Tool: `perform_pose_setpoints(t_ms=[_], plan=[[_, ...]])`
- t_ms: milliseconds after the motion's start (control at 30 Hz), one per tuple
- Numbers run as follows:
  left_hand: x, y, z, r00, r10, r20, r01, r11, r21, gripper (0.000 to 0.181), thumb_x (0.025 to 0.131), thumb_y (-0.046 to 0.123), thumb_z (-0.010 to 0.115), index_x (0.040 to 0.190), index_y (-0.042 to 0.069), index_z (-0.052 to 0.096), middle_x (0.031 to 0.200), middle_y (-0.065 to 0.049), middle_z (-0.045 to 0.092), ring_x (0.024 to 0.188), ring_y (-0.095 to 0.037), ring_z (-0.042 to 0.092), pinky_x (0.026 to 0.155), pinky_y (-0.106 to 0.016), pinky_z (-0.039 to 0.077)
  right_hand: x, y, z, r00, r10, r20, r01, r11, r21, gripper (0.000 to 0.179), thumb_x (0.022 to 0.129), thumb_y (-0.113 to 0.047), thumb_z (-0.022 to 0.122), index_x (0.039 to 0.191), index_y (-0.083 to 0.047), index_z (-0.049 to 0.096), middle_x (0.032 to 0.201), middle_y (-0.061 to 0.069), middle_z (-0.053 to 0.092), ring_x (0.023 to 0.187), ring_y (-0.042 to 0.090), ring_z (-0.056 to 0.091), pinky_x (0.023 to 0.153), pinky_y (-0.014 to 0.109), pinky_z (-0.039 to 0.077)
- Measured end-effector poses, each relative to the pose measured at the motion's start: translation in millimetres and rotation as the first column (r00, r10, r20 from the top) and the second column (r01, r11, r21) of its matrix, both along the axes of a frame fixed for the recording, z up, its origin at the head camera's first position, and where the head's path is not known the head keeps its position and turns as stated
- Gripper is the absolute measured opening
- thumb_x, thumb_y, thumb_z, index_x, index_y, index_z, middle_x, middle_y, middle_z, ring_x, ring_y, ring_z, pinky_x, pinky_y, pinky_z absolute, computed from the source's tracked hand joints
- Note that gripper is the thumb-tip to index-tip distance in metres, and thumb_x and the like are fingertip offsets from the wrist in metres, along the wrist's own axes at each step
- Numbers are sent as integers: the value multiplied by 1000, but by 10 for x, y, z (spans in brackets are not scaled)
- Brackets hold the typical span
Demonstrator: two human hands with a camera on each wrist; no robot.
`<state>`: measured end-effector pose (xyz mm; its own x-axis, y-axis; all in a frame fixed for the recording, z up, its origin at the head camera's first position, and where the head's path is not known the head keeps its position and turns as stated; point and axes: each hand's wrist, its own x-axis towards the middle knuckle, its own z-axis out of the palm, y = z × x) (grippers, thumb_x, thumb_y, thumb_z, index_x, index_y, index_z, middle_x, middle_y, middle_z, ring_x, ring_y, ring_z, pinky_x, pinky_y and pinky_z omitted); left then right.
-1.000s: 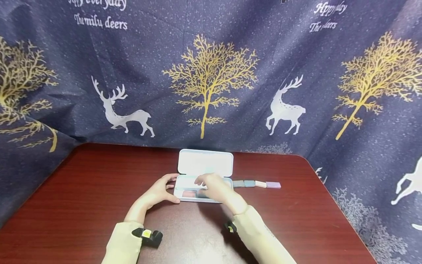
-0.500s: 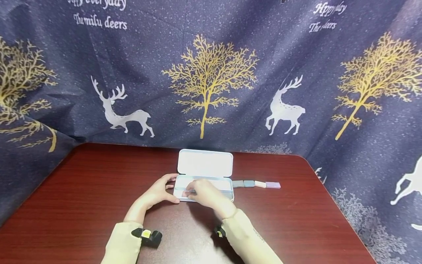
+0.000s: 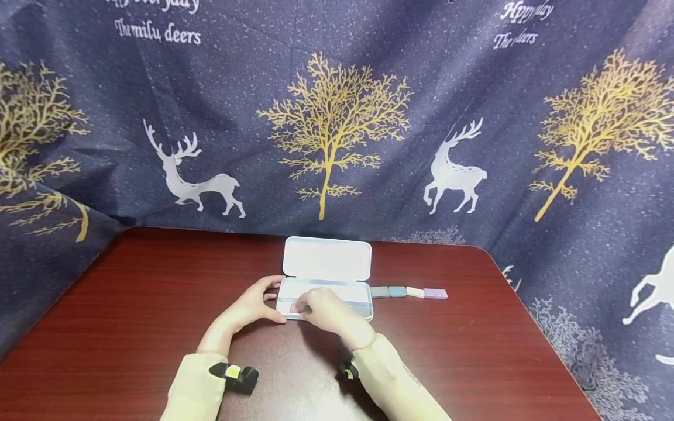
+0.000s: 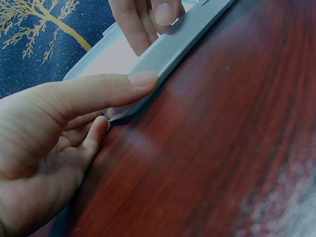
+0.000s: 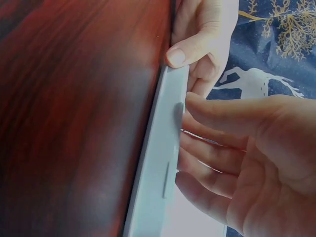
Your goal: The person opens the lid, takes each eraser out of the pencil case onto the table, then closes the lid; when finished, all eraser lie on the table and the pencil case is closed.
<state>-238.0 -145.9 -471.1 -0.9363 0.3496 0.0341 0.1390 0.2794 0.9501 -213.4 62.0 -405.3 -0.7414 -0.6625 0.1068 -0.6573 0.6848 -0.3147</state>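
A pale blue-white tin pencil case (image 3: 344, 289) lies on the table with its lid (image 3: 327, 259) raised at the back. My left hand (image 3: 256, 305) grips its left end, the thumb on the front wall and the fingers round the end and back corner. My right hand (image 3: 329, 313) reaches down into the case's front left part, thumb and fingers bent over a small pink block (image 3: 293, 308) and pinching it there. Most of the block is hidden by the fingers. In the right wrist view, the thumb stands at the case's front rim, the other fingertips behind the wall.
To the right of the case, small blocks lie end to end in a row: grey (image 3: 380, 292), blue (image 3: 397, 291), white (image 3: 415, 292) and purple (image 3: 435, 293). The red-brown table (image 3: 200, 266) ends at a dark blue hanging cloth (image 3: 368, 193) behind the case.
My right hand has moved left and down inside the case to the pink block, covering the spot where a dark block showed beside it. The left hand stays at the case's end.
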Motion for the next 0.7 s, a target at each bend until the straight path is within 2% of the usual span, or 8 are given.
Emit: perform_pose_setpoints(t_ms=[200,533,700], plan=[[-5,-7,0,1000,1,3,-1,1000,6,93,62,-1,87,141,-10,37,135,-31,43,122,-48,51,102,-45,52,11,-12,-1,1000,-1,-24,1,1000,20,16,87,0,67,101,-2,73,98,7,74,97,21,69,89,26,56],[-25,-17,-31,1000,2,6,-2,1000,12,93,62,0,87,141,-8,38,135,-30,44,123,-48,50,102,-47,51,6,-24,-26,996,-7,-86,10,999,35,15,92,-7,64,103,-4,74,94,6,73,92,19,69,85,25,57],[-22,-17,-35,1000,-3,-1,3,1000,16,93,63,1,87,141,-7,38,136,-29,44,123,-47,51,104,-48,50,-11,-30,-58,997,-11,-79,16,998,61,17,91,-3,64,101,-7,76,92,5,72,89,16,67,81,24,57]])
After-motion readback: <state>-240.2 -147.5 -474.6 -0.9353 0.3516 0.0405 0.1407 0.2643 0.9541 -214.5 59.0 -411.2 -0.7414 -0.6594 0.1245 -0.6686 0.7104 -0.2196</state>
